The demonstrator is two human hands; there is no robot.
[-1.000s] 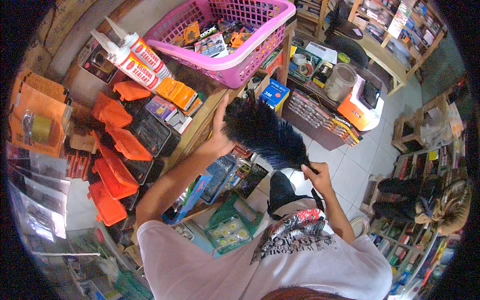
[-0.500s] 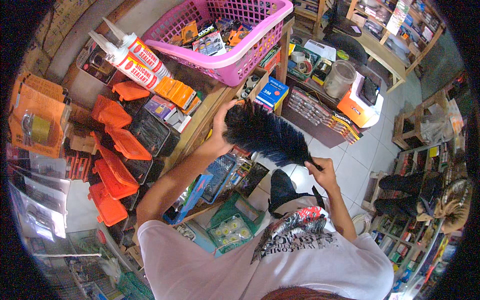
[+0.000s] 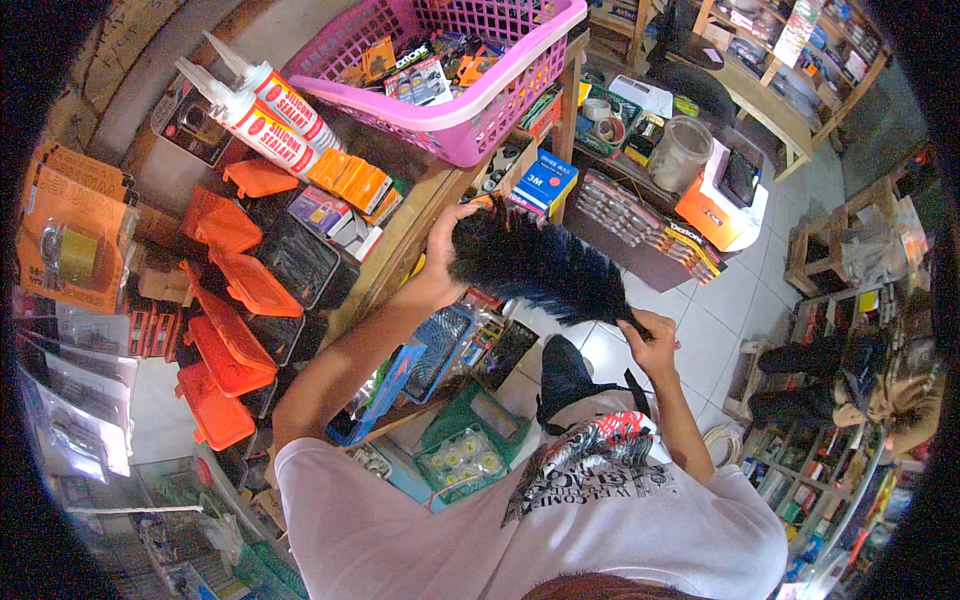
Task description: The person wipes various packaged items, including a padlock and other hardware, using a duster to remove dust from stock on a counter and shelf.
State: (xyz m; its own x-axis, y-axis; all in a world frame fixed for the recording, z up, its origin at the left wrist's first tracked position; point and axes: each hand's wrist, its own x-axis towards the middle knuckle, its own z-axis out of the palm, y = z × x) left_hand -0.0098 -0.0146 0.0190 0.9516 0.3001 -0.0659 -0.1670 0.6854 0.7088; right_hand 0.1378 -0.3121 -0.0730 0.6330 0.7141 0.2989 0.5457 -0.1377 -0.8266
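Observation:
A black feather duster (image 3: 545,265) stretches between my two hands, in front of my chest and beside the wooden shelf. My left hand (image 3: 437,262) is closed around its far left end, where the feathers hide part of the fingers. At the other end, my right hand (image 3: 652,345) pinches the narrow tip, thumb against fingers. The feathers look bushy and slant down to the right. Just beyond them stands a blue box (image 3: 545,185). Under my left forearm sits a blue basket (image 3: 440,350).
A pink basket (image 3: 465,125) of packaged goods stands on the wooden shelf. Orange-lidded cases (image 3: 228,370), sealant tubes (image 3: 270,130) and small boxes crowd the left. A low table (image 3: 640,245) holds a clear jar (image 3: 680,155). Stocked shelves (image 3: 800,480) line the right.
The feather duster has shifted and turned slightly, its lower edge rising a little. My right hand has moved slightly up and right; both hands keep their hold.

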